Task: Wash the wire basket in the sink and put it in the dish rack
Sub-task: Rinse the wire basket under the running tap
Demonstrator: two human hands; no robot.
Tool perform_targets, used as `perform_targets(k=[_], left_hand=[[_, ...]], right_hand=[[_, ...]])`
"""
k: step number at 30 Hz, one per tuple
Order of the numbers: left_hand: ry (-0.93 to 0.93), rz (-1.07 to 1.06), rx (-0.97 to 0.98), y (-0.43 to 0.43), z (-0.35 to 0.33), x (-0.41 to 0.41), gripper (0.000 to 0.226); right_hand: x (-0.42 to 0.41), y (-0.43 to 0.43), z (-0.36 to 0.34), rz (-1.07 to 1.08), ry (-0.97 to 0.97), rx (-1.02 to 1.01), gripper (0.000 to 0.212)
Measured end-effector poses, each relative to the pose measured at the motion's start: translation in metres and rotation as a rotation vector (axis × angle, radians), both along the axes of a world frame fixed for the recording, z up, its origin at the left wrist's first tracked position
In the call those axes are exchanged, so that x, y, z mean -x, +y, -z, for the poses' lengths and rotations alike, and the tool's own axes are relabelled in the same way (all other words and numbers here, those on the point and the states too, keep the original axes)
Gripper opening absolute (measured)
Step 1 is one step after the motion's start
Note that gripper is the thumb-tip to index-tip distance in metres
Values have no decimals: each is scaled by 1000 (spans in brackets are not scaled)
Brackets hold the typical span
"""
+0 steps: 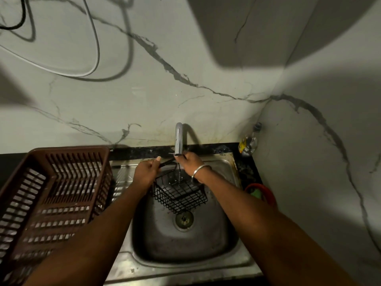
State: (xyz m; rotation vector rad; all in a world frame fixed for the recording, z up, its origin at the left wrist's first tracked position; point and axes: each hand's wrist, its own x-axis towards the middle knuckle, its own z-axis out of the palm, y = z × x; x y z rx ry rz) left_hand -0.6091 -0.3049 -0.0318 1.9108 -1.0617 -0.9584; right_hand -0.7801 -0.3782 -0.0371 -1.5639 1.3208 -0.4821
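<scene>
Under the tap (179,139), hands (146,172) (190,164) grip basket (181,195) (tilted).

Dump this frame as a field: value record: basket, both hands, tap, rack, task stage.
wire basket: black, tilted, held above the sink, under the tap
left hand: grips the basket's top wire, left side
right hand: holds the top wire by the tap; bangle on the wrist
water: running, a thin stream falls into the basket
dish rack: brown plastic, left of the sink, no basket in it
stage: rinsing; racking not yet done
</scene>
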Motion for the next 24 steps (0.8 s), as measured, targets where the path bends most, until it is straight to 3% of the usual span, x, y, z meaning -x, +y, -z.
perform_targets(k=[2,5,8,12,15,17,21,24], left_hand=[[-148,144,-3,-4,2,4,61],[-141,180,43,-7,-3,16,63],[-26,148,35,0,-7,16,63],[205,46,-3,10,-9,12,46],[228,38,-5,7,0,14,52],[299,6,7,9,-3,18,42],[406,-120,65,11,-8,16,35],[450,-156,81,11,-3,10,43]], right_hand=[[-14,5,-2,-40,86,68,53],[-30,11,-4,-28,120,151,60],[-14,10,2,6,65,110,49],[16,10,24,-21,219,107,58],[-10,16,12,-106,226,170,52],[-12,14,7,-111,214,201,45],[25,6,20,-58,319,166,53],[16,6,14,-104,379,243,53]])
